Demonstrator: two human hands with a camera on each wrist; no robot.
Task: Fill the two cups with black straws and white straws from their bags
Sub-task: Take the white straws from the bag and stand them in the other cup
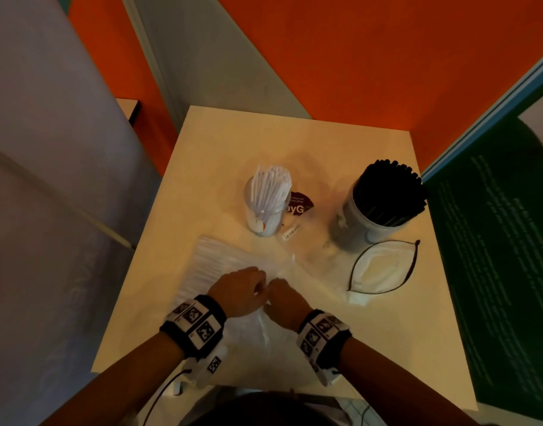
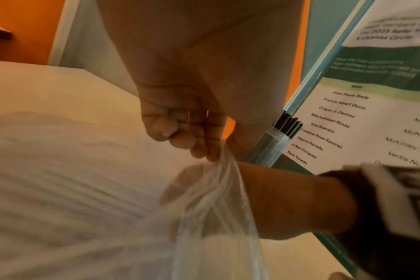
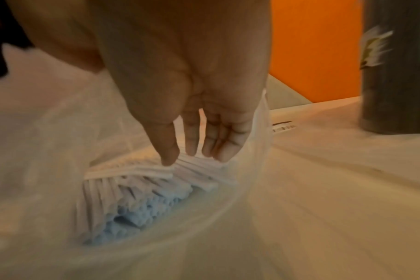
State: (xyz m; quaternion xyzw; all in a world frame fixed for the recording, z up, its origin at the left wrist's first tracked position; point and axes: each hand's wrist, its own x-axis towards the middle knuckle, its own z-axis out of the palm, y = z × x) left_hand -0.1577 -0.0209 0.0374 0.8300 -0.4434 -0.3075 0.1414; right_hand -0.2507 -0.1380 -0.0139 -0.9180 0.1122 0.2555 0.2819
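Note:
A clear cup of white straws [image 1: 265,207] and a larger cup of black straws [image 1: 377,213] stand at the back of the table. A clear plastic bag of white straws [image 1: 215,265] lies in front of them, its mouth toward me. My left hand [image 1: 239,290] pinches the bag's edge [image 2: 224,166] with curled fingers [image 2: 192,136] and holds the mouth up. My right hand [image 1: 285,299] reaches inside the bag. Its fingers [image 3: 192,132] are nearly straight, and the fingertips rest on the ends of the white straws [image 3: 132,181].
An empty zip bag with a black rim [image 1: 384,269] lies right of my hands, below the black cup [image 3: 396,75]. A dark sticker [image 1: 299,206] and a small label [image 1: 290,232] lie beside the white cup. A green poster board [image 1: 494,241] borders the pale table [image 1: 202,167] on the right.

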